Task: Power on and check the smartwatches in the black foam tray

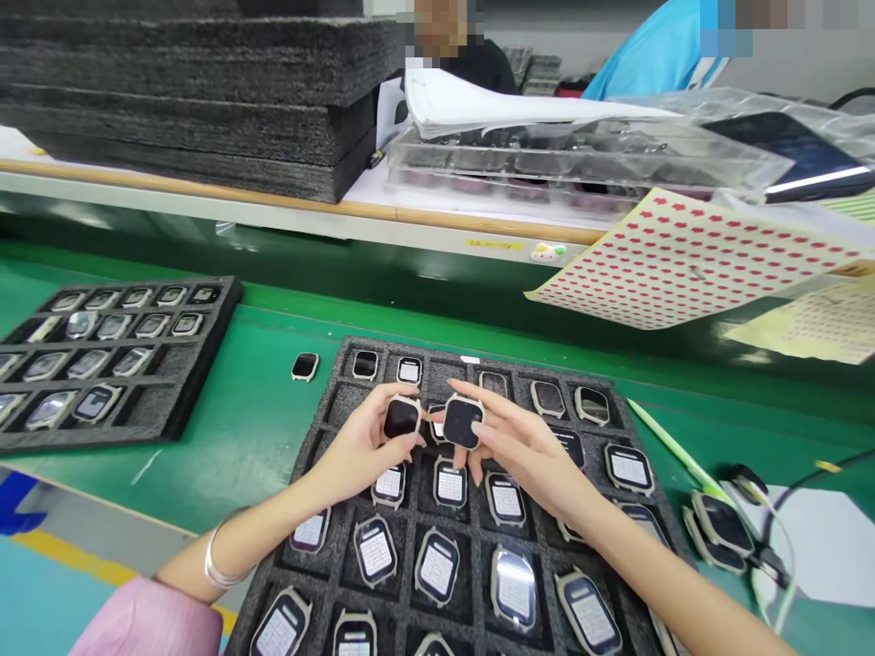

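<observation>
My left hand (377, 437) is closed around a smartwatch body (401, 418) with a dark screen and no strap. Close beside it, my right hand (509, 442) grips a second smartwatch body (462, 421), also dark, with the thumb on its face. Both are held above a black foam tray (471, 538) whose compartments hold many strapless watches. Several of those, such as one watch (437, 565) near the middle, show lit white screens; others are dark. My arms and hands cover some compartments.
Another foam tray of watches (184, 401) lies at left, with a single watch (304, 366) between trays. At right are a green pen (674, 446), cables and stacked watches (721, 528). Foam sheets (205, 100), clear plastic trays (581, 164) and a sticker sheet (684, 264) occupy the shelf.
</observation>
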{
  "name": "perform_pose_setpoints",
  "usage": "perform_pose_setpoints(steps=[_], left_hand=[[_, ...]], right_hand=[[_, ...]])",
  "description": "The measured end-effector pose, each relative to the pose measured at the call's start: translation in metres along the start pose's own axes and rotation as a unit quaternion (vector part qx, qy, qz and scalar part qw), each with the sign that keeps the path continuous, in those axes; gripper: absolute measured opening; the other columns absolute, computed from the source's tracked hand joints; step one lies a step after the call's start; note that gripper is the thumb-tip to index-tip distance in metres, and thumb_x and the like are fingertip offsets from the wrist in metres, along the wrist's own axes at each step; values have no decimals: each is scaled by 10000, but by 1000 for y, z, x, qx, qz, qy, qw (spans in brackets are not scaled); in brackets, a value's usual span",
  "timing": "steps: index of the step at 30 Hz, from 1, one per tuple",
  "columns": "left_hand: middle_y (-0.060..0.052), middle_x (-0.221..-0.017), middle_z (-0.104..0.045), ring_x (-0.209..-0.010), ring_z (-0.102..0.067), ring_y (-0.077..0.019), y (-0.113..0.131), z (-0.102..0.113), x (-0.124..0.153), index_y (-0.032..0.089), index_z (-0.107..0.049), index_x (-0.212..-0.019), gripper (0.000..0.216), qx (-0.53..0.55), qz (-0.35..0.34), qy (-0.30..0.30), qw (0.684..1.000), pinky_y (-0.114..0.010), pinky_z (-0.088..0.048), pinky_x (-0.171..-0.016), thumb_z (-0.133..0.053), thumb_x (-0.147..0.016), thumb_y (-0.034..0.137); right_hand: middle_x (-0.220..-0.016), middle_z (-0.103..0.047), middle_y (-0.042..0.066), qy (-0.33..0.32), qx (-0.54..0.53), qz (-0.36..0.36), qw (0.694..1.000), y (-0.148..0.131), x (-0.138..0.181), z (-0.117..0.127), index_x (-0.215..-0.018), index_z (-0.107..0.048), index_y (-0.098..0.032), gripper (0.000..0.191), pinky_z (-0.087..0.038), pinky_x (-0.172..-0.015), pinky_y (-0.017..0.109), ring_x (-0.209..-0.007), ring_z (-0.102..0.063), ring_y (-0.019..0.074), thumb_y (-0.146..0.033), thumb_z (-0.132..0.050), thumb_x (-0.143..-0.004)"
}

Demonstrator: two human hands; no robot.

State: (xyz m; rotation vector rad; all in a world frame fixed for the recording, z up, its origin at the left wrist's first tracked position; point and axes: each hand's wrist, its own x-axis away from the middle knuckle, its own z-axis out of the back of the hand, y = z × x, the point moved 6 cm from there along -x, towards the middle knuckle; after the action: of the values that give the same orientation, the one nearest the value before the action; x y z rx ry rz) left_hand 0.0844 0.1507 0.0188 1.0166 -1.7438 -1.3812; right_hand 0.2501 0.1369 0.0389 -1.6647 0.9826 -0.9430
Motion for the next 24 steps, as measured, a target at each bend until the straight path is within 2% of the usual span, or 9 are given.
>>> perform_pose_setpoints(steps=[2,4,7,9,15,19,24], left_hand=[[-9,-933,-580,-787,-557,-142,0,4,0,224,-473,-1182,420,-39,-12,21,999,-253,-486,-696,-634,-803,147],[3,-882,-554,-744,-521,-133,2,6,1,213,-509,-1137,358,-87,-17,28,996,-248,-455,-685,-620,-805,140],[-19,-960,-560,-831,-522,-155,8,5,4,196,-548,-1073,303,-146,-30,22,989,-251,-426,-712,-583,-786,101],[-27,-998,-558,-880,-520,-166,11,5,4,191,-549,-1071,313,-154,-36,26,987,-254,-420,-743,-575,-777,90],[16,-841,-493,-660,-468,-122,5,6,3,208,-498,-1167,373,-113,-21,44,992,-236,-413,-610,-583,-810,141],[-5,-914,-529,-730,-499,-136,7,6,4,208,-503,-1167,378,-126,-42,42,990,-241,-424,-664,-575,-806,121],[-26,-1025,-580,-933,-544,-173,13,6,5,198,-542,-1098,357,-157,-61,33,985,-256,-422,-835,-544,-766,68]], right_hand=[[-925,-711,74,-11,-7,5,1000,-1,1,0,-1360,-498,-212,494,-533,-565,268,-703,-665,175,-308,-640,-897],[-792,-711,47,-17,10,2,1000,-1,1,2,-1299,-563,-205,426,-521,-562,258,-636,-647,157,-290,-656,-892],[-635,-684,17,-26,32,-11,999,1,2,4,-1255,-602,-193,384,-499,-562,241,-556,-615,130,-275,-672,-886],[-637,-678,12,-26,24,-12,999,1,2,4,-1268,-595,-202,421,-491,-555,236,-549,-610,125,-299,-695,-870],[-724,-658,17,-11,-16,-7,1000,1,2,2,-1257,-610,-209,468,-468,-495,221,-536,-600,118,-346,-738,-828],[-766,-656,20,-16,-32,-9,999,1,1,0,-1248,-621,-219,451,-476,-508,228,-549,-604,118,-333,-739,-828],[-740,-644,24,-18,-18,-9,1000,0,1,1,-1223,-642,-193,434,-455,-492,224,-520,-578,111,-344,-737,-827]])
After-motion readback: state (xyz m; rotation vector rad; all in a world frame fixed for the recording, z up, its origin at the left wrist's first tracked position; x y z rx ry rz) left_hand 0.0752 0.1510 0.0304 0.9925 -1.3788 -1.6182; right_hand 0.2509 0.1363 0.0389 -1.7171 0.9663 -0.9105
